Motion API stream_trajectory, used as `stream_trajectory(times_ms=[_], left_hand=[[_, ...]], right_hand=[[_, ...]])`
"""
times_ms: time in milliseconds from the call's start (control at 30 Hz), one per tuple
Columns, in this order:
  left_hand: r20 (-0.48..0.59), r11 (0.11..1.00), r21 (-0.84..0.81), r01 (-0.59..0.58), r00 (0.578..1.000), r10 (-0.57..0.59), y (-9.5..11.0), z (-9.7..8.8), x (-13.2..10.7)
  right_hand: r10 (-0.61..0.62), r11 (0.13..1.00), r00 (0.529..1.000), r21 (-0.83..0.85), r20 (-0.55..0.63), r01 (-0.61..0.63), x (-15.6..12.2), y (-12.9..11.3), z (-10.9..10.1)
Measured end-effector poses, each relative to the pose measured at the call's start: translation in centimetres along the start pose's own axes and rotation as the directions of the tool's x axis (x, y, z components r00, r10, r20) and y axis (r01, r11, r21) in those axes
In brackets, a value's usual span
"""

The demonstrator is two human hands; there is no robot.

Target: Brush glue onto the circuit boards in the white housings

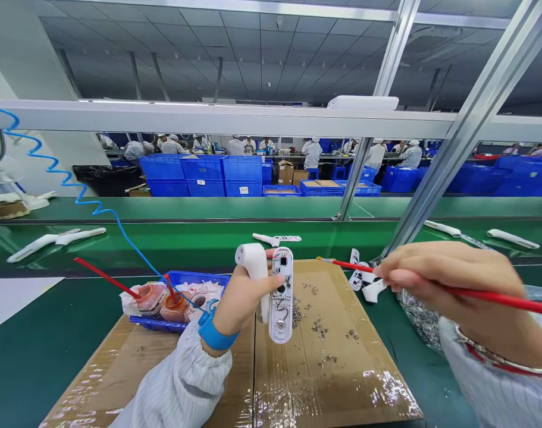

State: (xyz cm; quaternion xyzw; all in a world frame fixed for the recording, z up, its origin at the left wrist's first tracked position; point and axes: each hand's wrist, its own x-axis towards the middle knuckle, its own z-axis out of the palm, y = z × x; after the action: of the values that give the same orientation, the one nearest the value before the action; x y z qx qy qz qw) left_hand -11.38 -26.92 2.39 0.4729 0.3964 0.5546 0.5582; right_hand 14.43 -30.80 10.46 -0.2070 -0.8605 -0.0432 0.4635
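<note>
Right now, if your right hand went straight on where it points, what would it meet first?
Your right hand would probably meet the white plastic parts just past its fingertips; depth is unclear, so it may pass above them.

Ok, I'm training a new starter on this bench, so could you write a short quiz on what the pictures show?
1. What does the left hand hold up?
2. True or false: the right hand holds a long red stick.
3. What lies scattered on the brown cardboard sheet? A: small metal parts; B: coiled blue hose; C: white paper labels.

Key: 1. A white plastic handheld device with its circuit board exposed. 2. True. 3. A.
</note>
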Motion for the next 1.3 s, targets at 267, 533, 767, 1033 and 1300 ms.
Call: stream_trajectory(times_ms=[267,533,767,1033,1300], left_hand=[[0.028,0.982,-0.111,0.155,0.988,-0.153,-0.3,0.8,1.1],[0.07,0.991,-0.018,0.133,0.989,-0.132,-0.4,0.9,0.7],[0.115,0.964,-0.077,0.253,0.963,-0.244,-1.8,1.5,1.1],[-0.064,0.86,-0.388,0.331,0.921,-0.384,-1.7,-1.5,2.8],[-0.078,0.807,-0.479,0.344,0.9,-0.43,-1.8,-2.3,0.7]], right_hand=[[-0.045,0.996,0.993,0.081,0.109,0.036,-1.9,-1.1,2.1],[-0.061,0.991,0.981,0.125,0.183,0.038,-0.4,-0.6,4.2],[0.113,0.903,0.951,0.369,0.287,-0.219,-0.2,2.2,5.0],[0.654,0.748,0.752,0.077,0.082,-0.66,-1.3,8.0,2.5],[0.753,0.624,0.254,-0.536,0.607,-0.568,-8.1,11.5,11.8]])
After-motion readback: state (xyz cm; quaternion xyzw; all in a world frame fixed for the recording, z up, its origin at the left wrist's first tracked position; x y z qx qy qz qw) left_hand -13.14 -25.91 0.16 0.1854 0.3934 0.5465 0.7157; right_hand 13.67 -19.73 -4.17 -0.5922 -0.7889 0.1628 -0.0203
